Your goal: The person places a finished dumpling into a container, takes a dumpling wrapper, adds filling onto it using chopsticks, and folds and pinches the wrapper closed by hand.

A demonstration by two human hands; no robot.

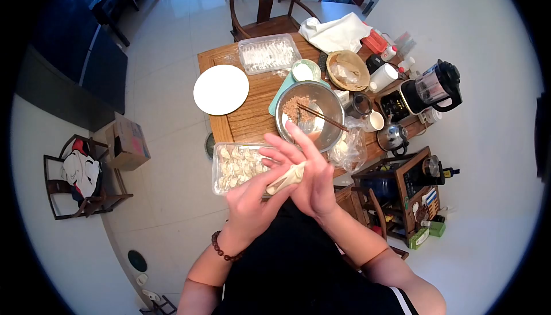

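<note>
A folded, pale dumpling (pixel 287 178) is between my two hands, above the near edge of the table. My left hand (pixel 252 197), with a beaded bracelet at the wrist, pinches it between thumb and fingers. Against its other side is the palm of my right hand (pixel 317 180), whose fingers stretch out and are spread. Partly behind my hands, a clear plastic tray (pixel 216 168) holds several shaped dumplings (pixel 238 163) in rows. Beyond my fingertips stands a metal bowl (pixel 333 105) with minced filling (pixel 295 107) and a pair of chopsticks (pixel 324 117) lying across its rim.
A white plate (pixel 221 89) and a floured plastic tray (pixel 268 53) lie on the wooden table (pixel 247 117). Near the bowl are a small bowl of white powder (pixel 303 72), a basket (pixel 360 65) and a plastic bag (pixel 350 153). A blender (pixel 433 85) and kettle (pixel 392 137) stand right.
</note>
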